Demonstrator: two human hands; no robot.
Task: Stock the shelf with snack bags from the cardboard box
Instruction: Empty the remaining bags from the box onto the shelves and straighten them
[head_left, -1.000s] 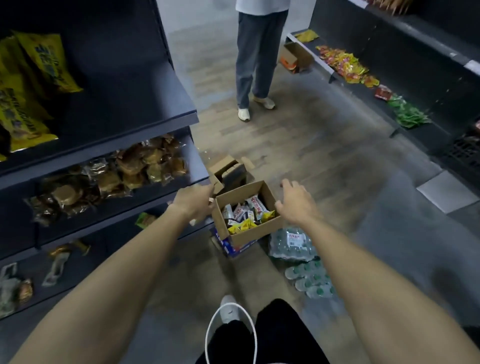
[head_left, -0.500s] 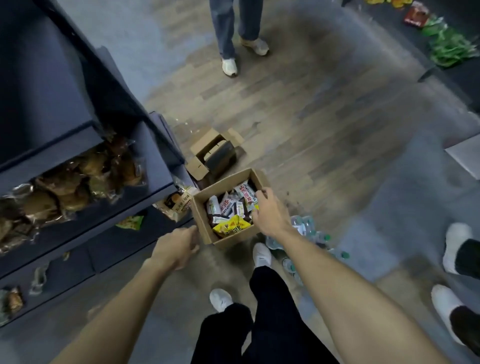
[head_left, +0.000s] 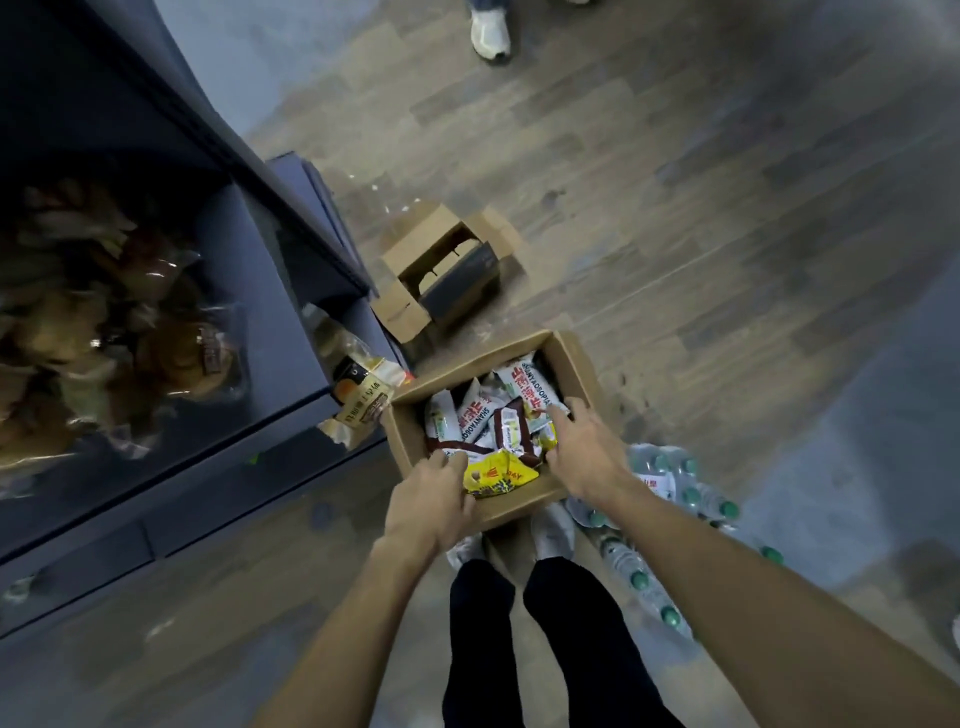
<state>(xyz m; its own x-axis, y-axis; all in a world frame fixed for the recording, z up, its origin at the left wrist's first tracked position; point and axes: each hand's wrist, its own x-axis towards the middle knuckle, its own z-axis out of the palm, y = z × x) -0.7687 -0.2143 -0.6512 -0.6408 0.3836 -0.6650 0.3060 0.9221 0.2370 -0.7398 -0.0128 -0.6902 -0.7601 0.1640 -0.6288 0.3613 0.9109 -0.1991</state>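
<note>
An open cardboard box (head_left: 574, 364) sits on the floor in front of my feet, filled with white-and-red snack bags (head_left: 485, 415) and a yellow bag (head_left: 498, 475) at its near side. My left hand (head_left: 431, 499) reaches over the box's near-left corner, fingers curled down onto the bags beside the yellow one; I cannot tell whether it grips anything. My right hand (head_left: 584, 452) lies on the bags at the box's right side with fingers spread. The dark shelf (head_left: 270, 410) stands to the left of the box.
Clear-wrapped brown pastries (head_left: 171, 353) fill the shelf, and a labelled bag (head_left: 358, 397) overhangs its edge beside the box. A second, tipped cardboard box (head_left: 447, 270) lies beyond. Shrink-wrapped water bottles (head_left: 670, 488) lie right of my shoes. Another person's shoe (head_left: 491, 31) is far ahead.
My view has tilted down and closer to the box. Both hands moved from outside the box's sides inward onto the snack bags.
</note>
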